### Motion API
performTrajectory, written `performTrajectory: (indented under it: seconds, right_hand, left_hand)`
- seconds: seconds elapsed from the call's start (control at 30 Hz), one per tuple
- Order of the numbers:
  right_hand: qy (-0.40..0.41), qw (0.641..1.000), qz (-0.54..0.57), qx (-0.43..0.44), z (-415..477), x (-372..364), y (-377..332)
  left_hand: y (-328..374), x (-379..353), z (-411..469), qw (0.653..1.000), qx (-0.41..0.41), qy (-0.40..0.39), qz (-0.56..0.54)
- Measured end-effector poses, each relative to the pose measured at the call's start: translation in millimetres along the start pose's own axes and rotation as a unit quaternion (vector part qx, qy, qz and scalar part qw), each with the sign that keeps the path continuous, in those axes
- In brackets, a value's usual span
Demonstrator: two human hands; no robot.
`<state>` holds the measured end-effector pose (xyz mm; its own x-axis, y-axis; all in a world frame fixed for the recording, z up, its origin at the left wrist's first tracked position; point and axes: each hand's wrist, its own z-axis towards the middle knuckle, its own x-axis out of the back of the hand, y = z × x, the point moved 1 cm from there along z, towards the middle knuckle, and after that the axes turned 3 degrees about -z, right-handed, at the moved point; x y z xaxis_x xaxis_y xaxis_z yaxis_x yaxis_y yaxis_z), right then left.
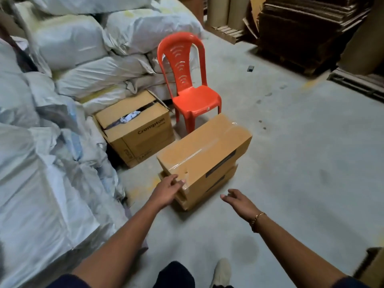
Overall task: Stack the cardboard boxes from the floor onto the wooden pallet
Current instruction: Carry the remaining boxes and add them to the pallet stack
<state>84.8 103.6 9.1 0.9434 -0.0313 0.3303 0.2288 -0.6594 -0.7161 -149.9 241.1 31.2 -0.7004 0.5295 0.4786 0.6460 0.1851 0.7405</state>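
Head view: a taped cardboard top box (205,150) sits on a lower box (209,194) on the concrete floor (291,163), toward its left edge near the white sacks (52,183). The left hand (168,185) rests relaxed fingers (179,181) on the top box's near corner. The right hand (239,199) hovers just beside the stack, fingers spread, holding nothing. The top box looks stiff and square. Its glossy tape is probably slippery, and its weight cannot be judged. The best hold is likely palms on opposite short ends, with fingers hooked under the bottom edge, off the tape. A wooden pallet (227,33) lies well apart at the floor's far edge.
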Motion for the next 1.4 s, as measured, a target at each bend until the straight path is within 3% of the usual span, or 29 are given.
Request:
performTrajectory:
  seconds: [0.43,0.63,0.77,1.0,1.17,1.4]
  right_hand:
    - [-0.067,0.974,0.109,-0.189,205,-75,-14]
    - [-0.035,0.932,0.217,-0.288,292,-123,-4]
    - [-0.003,0.909,0.278,-0.31,322,-146,9]
    - [0.067,0.881,0.369,-0.289,324,-154,-2]
    - [0.226,0.849,0.413,-0.24,285,-123,-24]
    - [0.322,0.822,0.412,-0.224,185,-60,-48]
  left_hand:
    - [-36,36,258,0.993,0.047,-0.033,0.101]
    - [-65,45,386,0.973,0.057,-0.041,0.22]
    - [-94,43,433,0.968,0.097,-0.099,0.211]
    - [-104,46,449,0.966,0.076,-0.16,0.188]
    - [-42,45,415,0.969,0.013,-0.166,0.181]
    - [54,16,345,0.95,-0.052,-0.211,0.222]
